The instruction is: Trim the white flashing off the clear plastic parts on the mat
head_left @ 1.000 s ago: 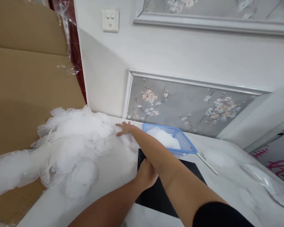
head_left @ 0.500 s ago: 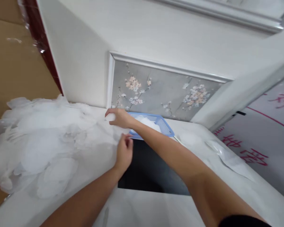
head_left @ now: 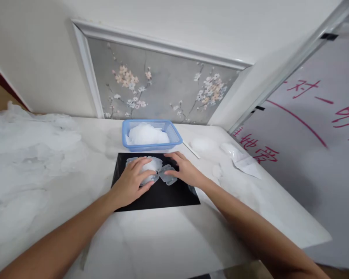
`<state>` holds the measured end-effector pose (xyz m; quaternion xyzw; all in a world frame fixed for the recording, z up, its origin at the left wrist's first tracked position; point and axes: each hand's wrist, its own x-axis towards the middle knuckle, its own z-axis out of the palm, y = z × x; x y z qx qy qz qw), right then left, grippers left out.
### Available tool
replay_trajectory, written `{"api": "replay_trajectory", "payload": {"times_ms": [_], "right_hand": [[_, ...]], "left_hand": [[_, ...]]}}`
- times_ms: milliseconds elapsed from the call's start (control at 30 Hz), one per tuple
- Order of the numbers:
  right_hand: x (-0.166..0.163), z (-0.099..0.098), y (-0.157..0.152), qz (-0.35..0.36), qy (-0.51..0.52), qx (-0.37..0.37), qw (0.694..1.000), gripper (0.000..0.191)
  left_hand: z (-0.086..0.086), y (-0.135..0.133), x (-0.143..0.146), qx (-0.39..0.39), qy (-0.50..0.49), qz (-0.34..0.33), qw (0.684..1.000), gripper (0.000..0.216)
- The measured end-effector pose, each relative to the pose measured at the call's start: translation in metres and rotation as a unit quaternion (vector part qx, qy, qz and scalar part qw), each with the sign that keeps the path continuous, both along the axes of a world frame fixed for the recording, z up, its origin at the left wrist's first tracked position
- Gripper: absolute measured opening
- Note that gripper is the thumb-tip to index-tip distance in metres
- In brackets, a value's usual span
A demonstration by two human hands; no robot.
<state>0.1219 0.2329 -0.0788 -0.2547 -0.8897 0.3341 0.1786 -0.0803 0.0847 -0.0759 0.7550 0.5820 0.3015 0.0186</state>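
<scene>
My left hand [head_left: 129, 184] rests with spread, curved fingers over a white rounded piece [head_left: 148, 167] on a black mat [head_left: 163, 195]. Translucent, petal-shaped flaps spread out from under that piece; its underside is hidden. One translucent flap [head_left: 168, 176] lies to the right. My right hand [head_left: 187, 170] is at this flap, its thumb at the flap's edge and its fingers stretched out and apart. Just behind the mat stands a blue plastic basket [head_left: 152, 147] with a heap of soft white pieces [head_left: 147, 134] in it.
A large pile of translucent white pieces [head_left: 31, 143] covers the left of the marbled white table [head_left: 151, 244]. Right of the basket are a thin white stick [head_left: 191, 150] and a clear plastic bag [head_left: 241, 161]. A whiteboard with red writing [head_left: 302, 135] borders the right side.
My right hand has come back from the left of the basket to the mat, and my left hand has moved onto the mat. Flaps and a white piece now show there. The view has turned right.
</scene>
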Motion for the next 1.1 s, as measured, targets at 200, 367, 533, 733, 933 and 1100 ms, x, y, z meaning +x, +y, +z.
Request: {"api": "replay_trajectory", "payload": {"times_ms": [200,367,533,733,933,1100], "right_hand": [[0.014,-0.020,0.000,-0.033,0.052,-0.065,0.996,0.027],[0.015,-0.013,-0.006,-0.072,0.163,-0.287,0.941,0.031],[0.014,-0.009,-0.009,-0.047,0.262,-0.501,0.823,0.036],[0.009,-0.011,-0.009,-0.013,0.280,-0.580,0.765,0.028],[0.008,-0.010,-0.011,-0.008,0.265,-0.548,0.793,0.030],[0.014,-0.012,-0.013,-0.027,0.229,-0.441,0.867,0.041]], "left_hand": [[-0.006,0.006,-0.004,-0.075,0.051,0.043,0.995,0.024],[0.005,0.004,-0.017,-0.090,-0.015,0.077,0.993,0.032],[0.009,0.005,-0.020,-0.063,-0.073,0.131,0.987,0.041],[0.030,0.000,-0.007,0.026,-0.156,0.264,0.952,0.027],[0.021,-0.001,0.021,-0.138,-0.558,0.197,0.795,0.029],[0.011,0.004,0.018,-0.233,-0.698,0.125,0.665,0.027]]}}
